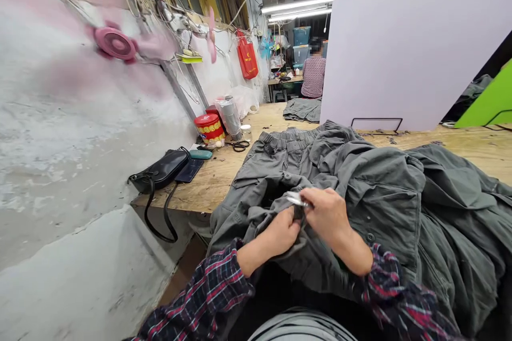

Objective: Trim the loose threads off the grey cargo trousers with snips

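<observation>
The right hand [326,213] clamps one blurred silver tool [296,199], free end leftward, long axis crosswise, while the left hand [282,232] pinches gray trousers [302,162] on the desk [220,173], waistband [294,145] pointing away, one scissors pair [240,146] beyond.

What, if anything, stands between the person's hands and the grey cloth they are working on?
Nothing visible does. The left hand grips the grey cloth directly; the right hand holds a blurred metal tool close to it. The scissors lie apart on the table.
</observation>
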### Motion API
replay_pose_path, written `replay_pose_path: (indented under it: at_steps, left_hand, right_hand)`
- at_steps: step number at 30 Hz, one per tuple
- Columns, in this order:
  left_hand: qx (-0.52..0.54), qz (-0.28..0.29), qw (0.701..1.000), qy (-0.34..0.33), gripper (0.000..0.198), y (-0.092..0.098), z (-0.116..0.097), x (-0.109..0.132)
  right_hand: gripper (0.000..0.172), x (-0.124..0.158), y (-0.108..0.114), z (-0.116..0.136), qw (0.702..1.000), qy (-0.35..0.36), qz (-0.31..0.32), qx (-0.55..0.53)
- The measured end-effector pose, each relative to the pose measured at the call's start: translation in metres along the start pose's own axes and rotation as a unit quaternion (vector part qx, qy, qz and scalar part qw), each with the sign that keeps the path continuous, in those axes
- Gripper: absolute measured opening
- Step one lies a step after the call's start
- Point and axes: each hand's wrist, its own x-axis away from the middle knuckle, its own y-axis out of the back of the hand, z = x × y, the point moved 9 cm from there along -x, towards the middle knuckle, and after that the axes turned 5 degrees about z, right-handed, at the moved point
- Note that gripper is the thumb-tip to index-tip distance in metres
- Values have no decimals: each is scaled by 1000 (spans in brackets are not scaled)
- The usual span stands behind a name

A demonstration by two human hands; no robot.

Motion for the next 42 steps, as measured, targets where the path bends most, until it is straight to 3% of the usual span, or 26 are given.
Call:
replay_pose_path:
  at_steps: [3, 6, 8, 10, 15, 18, 20, 24, 27, 30, 34, 37, 38, 40, 42]
  left_hand:
    - [-17, -2, 1000, -20, 8, 9, -12, -10]
    - [170, -66, 983, -19, 17, 25, -9, -33]
    - [310, -100, 946, 3, 23, 28, 4, -52]
    - [375, -122, 918, 28, 25, 26, 17, -69]
    - [387, -122, 913, 32, 24, 18, 17, -92]
    - [409, -91, 907, 31, 25, 13, 6, -102]
    - [429, -60, 899, 59, 28, 8, 6, -109]
    - [474, -67, 870, 120, 32, 12, 27, -117]
    - [490, -86, 858, 131, 32, 17, 40, -119]
    - [495, -78, 854, 139, 35, 15, 44, -120]
    - [471, -44, 870, 139, 36, 7, 38, -119]
    - [402, -29, 910, 95, 37, 9, 26, -112]
    - [363, -36, 928, 69, 44, 13, 21, -107]
    - [250, -70, 966, 17, 76, 21, 11, -94]
    - [127, -110, 986, -13, 96, 27, 5, -79]
  right_hand:
    - [23, -16, -5, -43, 996, -86, 27, 14]
    - [23, -28, -7, -86, 989, -147, 20, 24]
    - [22, -34, -5, -109, 985, -169, 17, 19]
    - [19, -35, -2, -121, 983, -181, 26, 5]
    - [29, -13, 6, -114, 970, -186, -43, -151]
    - [26, -3, -14, -114, 931, -210, -40, -296]
    - [22, -4, -24, -121, 916, -224, -32, -333]
    - [20, -11, -8, -126, 944, -221, -55, -238]
    - [17, -12, 14, -107, 970, -171, -58, -163]
    - [16, -8, 23, -94, 976, -165, -43, -135]
    - [29, -19, 14, -87, 974, -159, -25, -158]
    - [18, -36, -2, -83, 975, -130, 7, -182]
    - [18, -39, -6, -86, 970, -142, 14, -197]
    - [21, -41, -11, -96, 953, -186, 20, -237]
    - [26, -41, -11, -102, 936, -210, 18, -283]
